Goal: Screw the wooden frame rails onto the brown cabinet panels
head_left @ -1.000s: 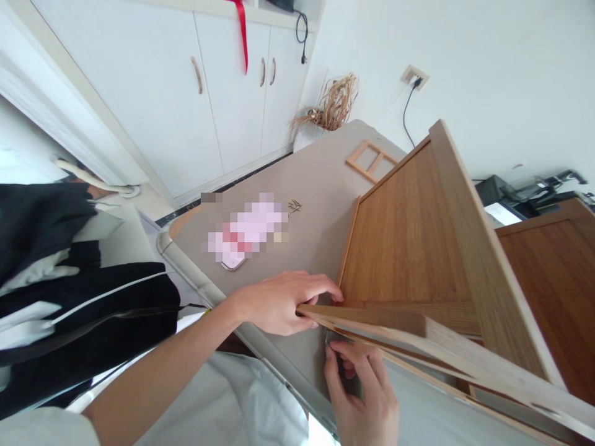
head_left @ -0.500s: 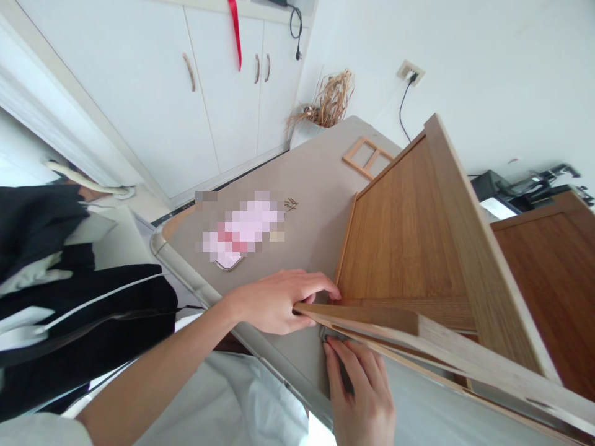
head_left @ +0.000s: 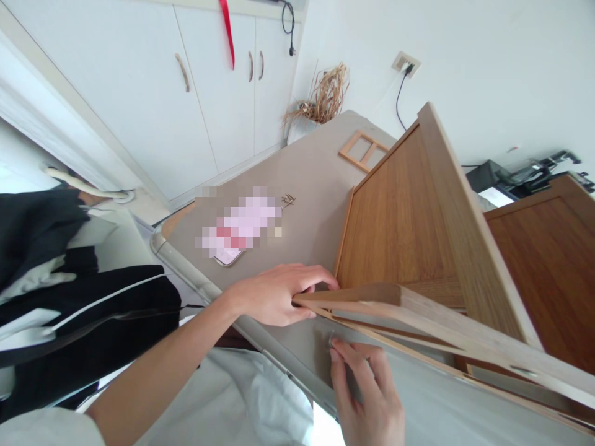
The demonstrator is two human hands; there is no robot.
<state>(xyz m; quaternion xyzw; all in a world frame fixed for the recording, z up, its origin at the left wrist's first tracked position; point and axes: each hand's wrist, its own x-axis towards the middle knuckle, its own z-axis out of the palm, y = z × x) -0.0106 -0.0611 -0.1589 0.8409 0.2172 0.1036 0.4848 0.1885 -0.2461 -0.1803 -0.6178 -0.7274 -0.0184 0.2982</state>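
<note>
My left hand (head_left: 274, 296) is closed around the near end of a pale wooden frame piece (head_left: 423, 310), with fingers on top and the thumb below. That piece lies against a large brown wooden panel (head_left: 400, 217) standing at a slant on the table. Just below the frame piece, my right hand (head_left: 369, 387) has thumb and fingertips pinched together. A small shiny piece (head_left: 331, 338) shows at those fingertips, too small to name. The fingertips are a short way apart from the frame's lower edge.
On the grey table (head_left: 307, 179) lie a phone (head_left: 227, 256), mostly blurred out, several small screws (head_left: 288, 199) and a small wooden frame (head_left: 362, 150). Another brown panel (head_left: 553, 241) stands at right. Dried plants (head_left: 328, 93) stand behind the table, beside white cabinets (head_left: 218, 105).
My right hand has drawn slightly down and away from the frame's edge, the small shiny piece now at its fingertips. My left hand keeps its hold. The view has shifted slightly.
</note>
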